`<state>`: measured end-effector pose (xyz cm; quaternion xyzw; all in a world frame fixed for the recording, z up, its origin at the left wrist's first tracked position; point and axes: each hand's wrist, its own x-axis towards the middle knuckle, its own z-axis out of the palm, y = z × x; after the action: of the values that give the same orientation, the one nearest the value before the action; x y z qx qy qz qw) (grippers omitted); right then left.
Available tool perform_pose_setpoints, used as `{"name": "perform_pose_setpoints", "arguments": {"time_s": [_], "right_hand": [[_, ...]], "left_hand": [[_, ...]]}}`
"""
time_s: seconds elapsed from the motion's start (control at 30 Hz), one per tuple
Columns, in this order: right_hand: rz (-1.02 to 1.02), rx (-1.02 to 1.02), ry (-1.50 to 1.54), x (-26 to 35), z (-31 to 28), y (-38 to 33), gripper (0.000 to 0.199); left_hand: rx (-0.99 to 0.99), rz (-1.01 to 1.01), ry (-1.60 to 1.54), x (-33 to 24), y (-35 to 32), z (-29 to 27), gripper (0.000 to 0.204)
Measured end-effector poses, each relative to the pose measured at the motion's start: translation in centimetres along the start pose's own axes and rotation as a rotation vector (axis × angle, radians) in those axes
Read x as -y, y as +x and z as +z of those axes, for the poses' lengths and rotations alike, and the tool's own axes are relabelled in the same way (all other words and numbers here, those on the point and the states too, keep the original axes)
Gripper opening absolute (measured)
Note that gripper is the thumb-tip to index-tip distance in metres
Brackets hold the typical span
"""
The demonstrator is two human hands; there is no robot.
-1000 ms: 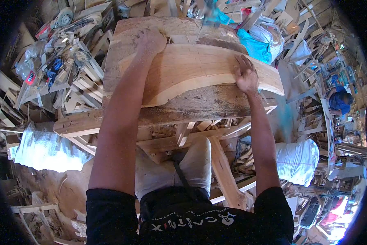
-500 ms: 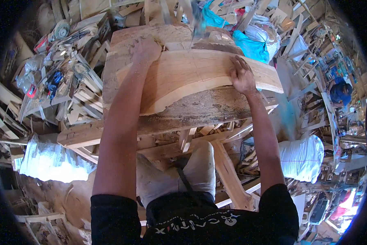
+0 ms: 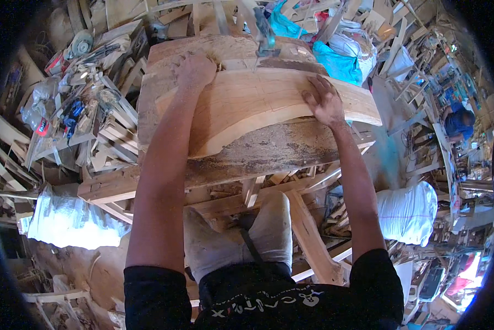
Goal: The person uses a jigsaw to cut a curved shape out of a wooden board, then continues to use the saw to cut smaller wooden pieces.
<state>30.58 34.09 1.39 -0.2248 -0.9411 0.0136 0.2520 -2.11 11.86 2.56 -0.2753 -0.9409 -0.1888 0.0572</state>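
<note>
A wide, pale wooden board [image 3: 258, 93] with a curved near edge and faint drawn lines lies on a worn, dusty wooden work table [image 3: 274, 146]. My left hand [image 3: 196, 70] is at the board's far left part, its fingers bent over the far edge. My right hand [image 3: 325, 100] rests on top of the board's right part, fingers stretched forward and thumb spread to the left. Between my hands, a thin upright saw blade [image 3: 256, 64] meets the board's far edge. Above it sits a teal metal guide [image 3: 265, 38].
Wood offcuts [image 3: 115, 104] and a plastic bottle [image 3: 40, 122] crowd a bench at left. Teal sacks [image 3: 339, 61] lie beyond the table, and a white sack [image 3: 407, 213] stands at right. A timber brace [image 3: 313, 236] slants below. Another person [image 3: 459, 122] is far right.
My right thumb has spread a little to the left on the board. The teal guide, smeared before, now shows sharply. The board has hardly shifted.
</note>
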Motion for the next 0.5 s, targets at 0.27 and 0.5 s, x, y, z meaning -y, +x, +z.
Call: {"name": "perform_pose_setpoints", "arguments": {"time_s": [0.27, 0.5], "right_hand": [[-0.097, -0.065, 0.030, -0.3, 0.7, 0.6, 0.047], [-0.099, -0.088, 0.049, -1.2, 0.8, 0.6, 0.044]], "left_hand": [[-0.011, -0.047, -0.073, 0.7, 0.6, 0.8, 0.056], [0.042, 0.001, -0.065, 0.0, 0.2, 0.5, 0.055]]}}
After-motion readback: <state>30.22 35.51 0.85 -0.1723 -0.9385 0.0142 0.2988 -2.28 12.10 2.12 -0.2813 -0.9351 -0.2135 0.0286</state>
